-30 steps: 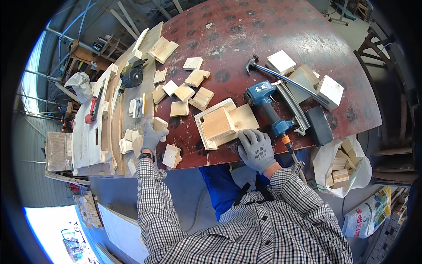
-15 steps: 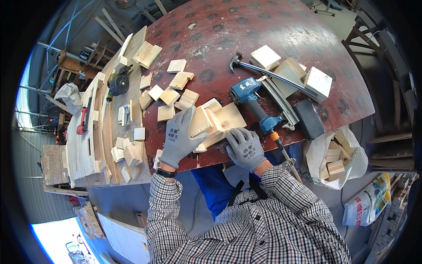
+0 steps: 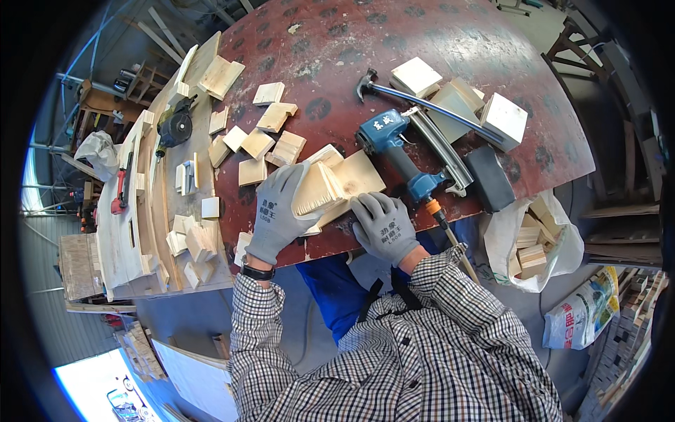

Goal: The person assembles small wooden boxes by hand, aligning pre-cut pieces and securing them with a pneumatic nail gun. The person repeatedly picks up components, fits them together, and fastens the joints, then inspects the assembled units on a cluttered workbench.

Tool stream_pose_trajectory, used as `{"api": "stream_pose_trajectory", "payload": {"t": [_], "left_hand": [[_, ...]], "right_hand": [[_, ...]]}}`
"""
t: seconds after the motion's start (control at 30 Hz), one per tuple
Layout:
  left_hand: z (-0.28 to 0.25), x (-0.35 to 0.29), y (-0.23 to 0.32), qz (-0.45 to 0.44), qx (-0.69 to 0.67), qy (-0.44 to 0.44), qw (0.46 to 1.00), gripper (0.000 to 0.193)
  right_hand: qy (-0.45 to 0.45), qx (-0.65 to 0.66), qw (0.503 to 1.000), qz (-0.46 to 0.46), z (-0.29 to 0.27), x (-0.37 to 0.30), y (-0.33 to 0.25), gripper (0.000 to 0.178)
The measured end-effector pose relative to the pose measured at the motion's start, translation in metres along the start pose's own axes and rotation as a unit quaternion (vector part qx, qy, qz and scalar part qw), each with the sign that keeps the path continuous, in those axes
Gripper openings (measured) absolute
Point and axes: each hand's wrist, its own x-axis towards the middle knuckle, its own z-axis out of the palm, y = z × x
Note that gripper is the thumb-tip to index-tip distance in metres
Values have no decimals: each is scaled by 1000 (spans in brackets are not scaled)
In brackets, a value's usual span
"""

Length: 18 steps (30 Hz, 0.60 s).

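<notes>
My gloved left hand [image 3: 281, 214] is closed round the left side of a pale wooden block [image 3: 318, 188], thumb underneath and fingers behind. The block leans over a flat wooden board [image 3: 360, 172] near the table's front edge. With curled fingers, my gloved right hand [image 3: 385, 226] grips the board's near right edge; its thumb is partly hidden. Just right of the board lies a blue nail gun [image 3: 385, 132] with an orange hose fitting. A claw hammer [image 3: 436, 109] rests across wooden blocks behind it.
Loose wooden blocks [image 3: 259, 143] lie left of my hands on the red table [image 3: 316, 63]. Beside the nail gun sits a black box [image 3: 490, 179]. A white sack of blocks [image 3: 496, 246] hangs at the right edge. A plywood surface with tools [image 3: 176, 130] adjoins on the left.
My left hand has tilted the block to the right, lower over the board, hiding the strip that showed between them. My right hand keeps its place at the board's edge. The view has shifted slightly.
</notes>
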Motion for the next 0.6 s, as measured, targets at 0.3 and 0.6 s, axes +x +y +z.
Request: {"api": "stream_pose_trajectory", "payload": {"t": [0.3, 0.6], "left_hand": [[19, -35, -9, -115, -59, 73, 989, 119], [49, -67, 39, -304, -368, 188, 858, 102]], "right_hand": [[-39, -13, 999, 15, 0, 3, -2, 54], [-47, 10, 999, 16, 0, 6, -9, 61]]}}
